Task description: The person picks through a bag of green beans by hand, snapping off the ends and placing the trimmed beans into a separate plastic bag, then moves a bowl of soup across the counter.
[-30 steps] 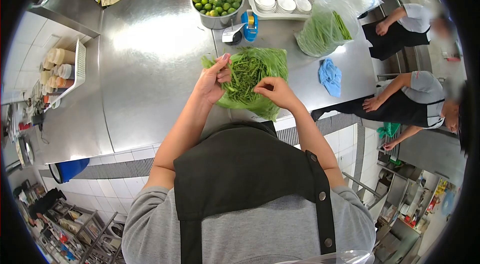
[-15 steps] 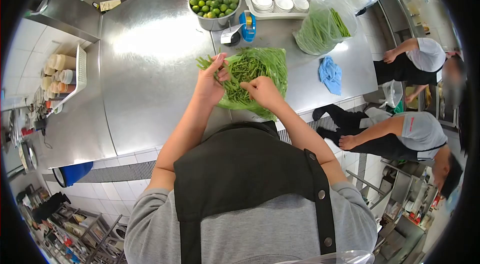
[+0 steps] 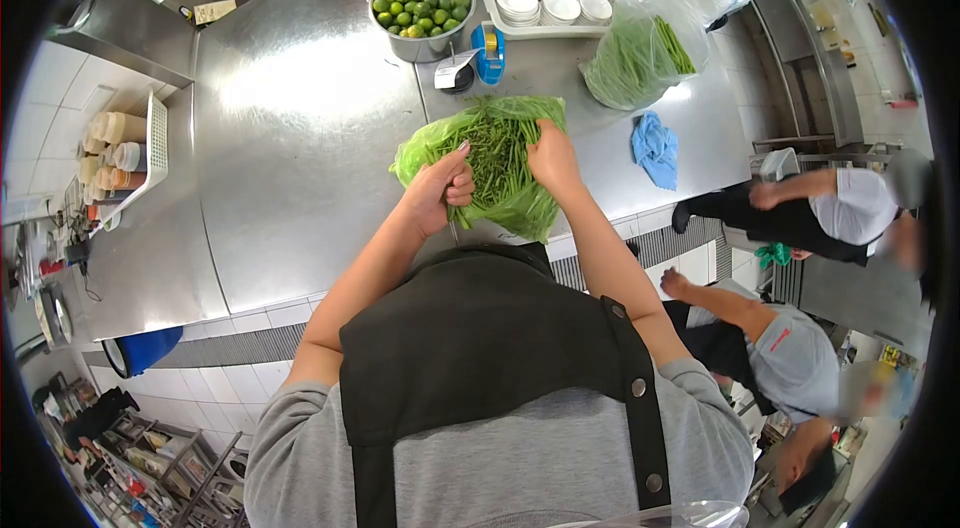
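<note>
A green-tinted plastic bag (image 3: 408, 154) lies with its mouth spread on the steel counter in front of me. It is full of thin cut green stalks (image 3: 490, 160). My left hand (image 3: 438, 192) is closed at the bag's near left side, thumb raised, fingers curled against the plastic. On the right side, my right hand (image 3: 553, 158) is closed on the bag's edge, its fingertips partly hidden by the plastic and stalks. The left hand has no stalks standing out of it.
Behind the bag are a blue tape dispenser (image 3: 489, 54), a pot (image 3: 418, 50) of limes and a tray (image 3: 550, 31) of white dishes. To the right lie a clear bag (image 3: 625, 68) of green stalks and a blue cloth (image 3: 655, 150). Co-workers (image 3: 800, 343) move at the right.
My left hand no longer holds up the bunch of stalks and is now lower, by the bag's side. My right hand moved outward to the bag's right edge. The co-workers shifted.
</note>
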